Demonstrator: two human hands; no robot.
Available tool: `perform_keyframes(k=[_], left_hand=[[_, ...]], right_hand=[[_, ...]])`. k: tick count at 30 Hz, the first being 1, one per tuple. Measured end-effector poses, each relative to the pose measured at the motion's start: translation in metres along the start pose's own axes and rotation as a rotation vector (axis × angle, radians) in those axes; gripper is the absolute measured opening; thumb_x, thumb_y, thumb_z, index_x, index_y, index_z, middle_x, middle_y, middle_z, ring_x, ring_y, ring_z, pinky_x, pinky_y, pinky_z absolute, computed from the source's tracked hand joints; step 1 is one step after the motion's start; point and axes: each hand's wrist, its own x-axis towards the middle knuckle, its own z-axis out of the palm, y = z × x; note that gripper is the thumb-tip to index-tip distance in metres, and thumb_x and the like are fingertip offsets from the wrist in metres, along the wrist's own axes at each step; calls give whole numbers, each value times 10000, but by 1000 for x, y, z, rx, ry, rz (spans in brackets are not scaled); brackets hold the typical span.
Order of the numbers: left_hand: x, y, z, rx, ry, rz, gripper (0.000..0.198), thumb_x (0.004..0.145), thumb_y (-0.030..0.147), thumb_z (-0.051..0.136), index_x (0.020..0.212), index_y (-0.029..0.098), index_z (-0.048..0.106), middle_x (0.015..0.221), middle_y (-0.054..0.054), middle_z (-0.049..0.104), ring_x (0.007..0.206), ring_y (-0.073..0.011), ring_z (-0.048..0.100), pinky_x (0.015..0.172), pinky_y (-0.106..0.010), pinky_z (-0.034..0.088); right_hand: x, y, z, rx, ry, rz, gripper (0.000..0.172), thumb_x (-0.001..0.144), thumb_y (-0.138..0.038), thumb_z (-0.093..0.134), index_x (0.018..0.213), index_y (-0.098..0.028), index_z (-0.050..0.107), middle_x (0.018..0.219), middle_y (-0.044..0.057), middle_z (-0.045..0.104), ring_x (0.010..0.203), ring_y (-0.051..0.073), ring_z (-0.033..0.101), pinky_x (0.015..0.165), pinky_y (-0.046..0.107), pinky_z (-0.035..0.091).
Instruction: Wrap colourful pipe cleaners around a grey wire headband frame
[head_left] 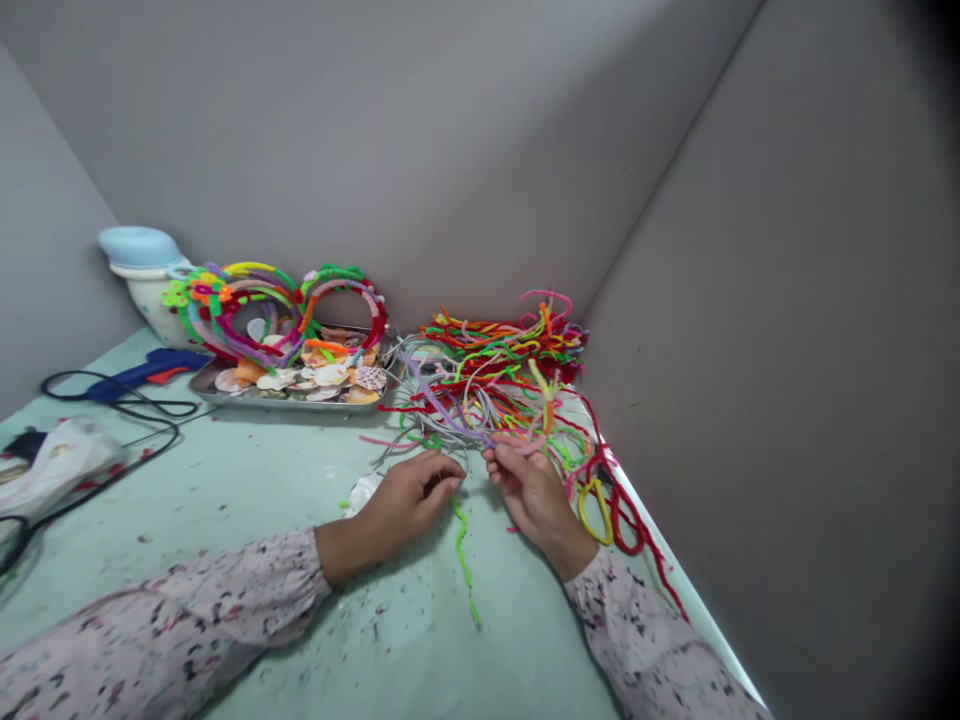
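My left hand (411,500) is closed, thumb and fingertips pinched together. From under its fingertips a bright green pipe cleaner (463,560) trails down the table. My right hand (531,497) is pinched just to the right, with a purple pipe cleaner (442,403) running up and left from its fingertips. A pale pink pipe cleaner (534,446) lies against the back of its fingers; I cannot tell whether it is held too. Beyond both hands spreads a tangle of grey wires (480,410) and pipe cleaners in many colours.
A metal tray (289,404) holds shells, with fuzzy headbands (346,275) propped in it. A blue glue gun (142,370), black cord (176,430), white plastic bag (67,460) and blue-lidded container (142,250) are left. Red pipe cleaners (660,565) hang near the table's right edge, by the grey wall.
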Motion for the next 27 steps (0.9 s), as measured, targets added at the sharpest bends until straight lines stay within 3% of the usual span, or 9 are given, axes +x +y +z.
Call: perform_keyframes(k=[5, 9, 12, 27], left_hand=[[4, -8, 0, -272, 4, -146, 231, 877, 333, 523, 974, 148, 622, 762, -12, 611, 611, -123, 502, 573, -239, 405], [6, -5, -2, -415, -15, -178, 209, 843, 347, 581, 853, 140, 611, 640, 25, 538, 532, -94, 446, 512, -218, 366], [6, -1, -3, -438, -27, -167, 224, 831, 356, 600, 776, 139, 609, 640, 16, 554, 520, -87, 441, 502, -215, 362], [7, -7, -3, -473, 5, -257, 226, 775, 345, 649, 819, 126, 619, 635, 14, 572, 487, -73, 438, 450, -197, 334]], right_hand=[[-7, 6, 2, -40, -140, 81, 235, 685, -254, 793, 874, -137, 717, 708, 27, 700, 593, 90, 594, 556, 190, 470], [-6, 11, 1, -73, -180, 95, 233, 694, -260, 788, 880, -139, 716, 726, 32, 707, 596, 95, 598, 554, 197, 460], [-6, 12, 1, -95, -194, 111, 242, 695, -270, 788, 887, -143, 711, 735, 27, 706, 609, 103, 602, 565, 211, 460], [-7, 14, 2, -247, -243, 83, 265, 737, -333, 748, 931, -158, 703, 738, 16, 690, 615, 110, 579, 565, 226, 434]])
